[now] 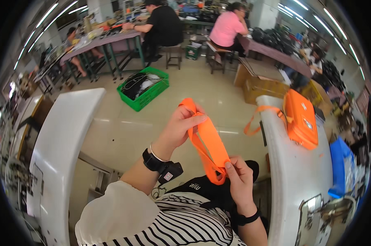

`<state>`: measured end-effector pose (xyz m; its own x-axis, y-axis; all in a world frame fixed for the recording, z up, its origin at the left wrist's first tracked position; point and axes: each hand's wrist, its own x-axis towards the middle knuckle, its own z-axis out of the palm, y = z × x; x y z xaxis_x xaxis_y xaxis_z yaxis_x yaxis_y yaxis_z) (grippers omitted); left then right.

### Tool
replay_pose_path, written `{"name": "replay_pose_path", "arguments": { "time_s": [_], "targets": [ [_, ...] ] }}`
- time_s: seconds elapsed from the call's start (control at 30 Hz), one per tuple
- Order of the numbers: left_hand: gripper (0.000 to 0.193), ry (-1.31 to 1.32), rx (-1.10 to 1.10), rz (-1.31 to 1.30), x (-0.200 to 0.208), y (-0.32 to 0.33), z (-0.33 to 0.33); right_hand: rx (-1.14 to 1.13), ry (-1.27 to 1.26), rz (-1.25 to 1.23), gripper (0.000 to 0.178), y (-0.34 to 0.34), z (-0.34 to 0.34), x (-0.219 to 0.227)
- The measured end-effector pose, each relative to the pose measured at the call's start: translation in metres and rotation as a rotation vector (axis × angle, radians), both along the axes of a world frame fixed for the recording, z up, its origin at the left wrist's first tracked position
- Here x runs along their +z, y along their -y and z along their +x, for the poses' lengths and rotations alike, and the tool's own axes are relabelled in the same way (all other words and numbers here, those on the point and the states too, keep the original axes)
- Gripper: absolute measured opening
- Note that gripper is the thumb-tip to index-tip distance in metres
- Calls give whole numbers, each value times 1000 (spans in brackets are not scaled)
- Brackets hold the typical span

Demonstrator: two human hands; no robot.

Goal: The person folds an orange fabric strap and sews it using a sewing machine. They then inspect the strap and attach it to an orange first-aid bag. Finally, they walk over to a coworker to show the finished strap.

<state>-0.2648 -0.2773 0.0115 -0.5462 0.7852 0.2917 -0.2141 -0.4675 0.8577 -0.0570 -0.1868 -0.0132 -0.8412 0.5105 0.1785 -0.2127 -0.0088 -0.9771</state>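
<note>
A wide orange fabric strap (pixel 213 141) is stretched between my two hands in front of my lap. My left hand (pixel 180 126) pinches its upper end, thumb on top, and a loop of the band curls above the fingers. Lower down, my right hand (pixel 240 177) grips the other end between thumb and fingers. A narrower run of the same orange band hangs beside the flat part, forming a loop. To the right, an orange zipped case (pixel 302 119) stands on the white table, its own orange strap (pixel 254 119) drooping over the table's edge.
White worktables flank me on the left (pixel 66 135) and right (pixel 281 164). A sewing machine part (pixel 331 211) sits at lower right, near a blue bin (pixel 340 168). A green crate (pixel 146 98) with dark items lies on the floor ahead. Several people sit at benches beyond.
</note>
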Motion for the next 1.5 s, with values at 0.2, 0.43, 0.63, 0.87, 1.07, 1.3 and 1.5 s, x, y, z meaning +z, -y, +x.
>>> {"name": "replay_pose_path", "arguments": {
  "time_s": [0.2,0.43,0.63,0.87,1.07,1.3,1.5],
  "targets": [
    [10,-131,95,49,26,40,-41,224,-35,75,10,17,-47,6],
    [9,-186,176,80,45,67,-59,335,-72,136,5,20,-76,20],
    [13,-204,235,64,39,59,-64,354,-45,163,6,16,-81,17],
    [10,-149,144,69,33,51,-67,360,-10,107,7,8,-81,9],
    [13,-175,212,13,37,50,-61,355,17,57,8,7,-82,11],
    [27,-215,51,82,34,57,-69,346,-4,-13,9,4,-83,8],
    [55,-238,131,50,42,52,-54,264,-29,28,7,1,-79,8]
  ]
}}
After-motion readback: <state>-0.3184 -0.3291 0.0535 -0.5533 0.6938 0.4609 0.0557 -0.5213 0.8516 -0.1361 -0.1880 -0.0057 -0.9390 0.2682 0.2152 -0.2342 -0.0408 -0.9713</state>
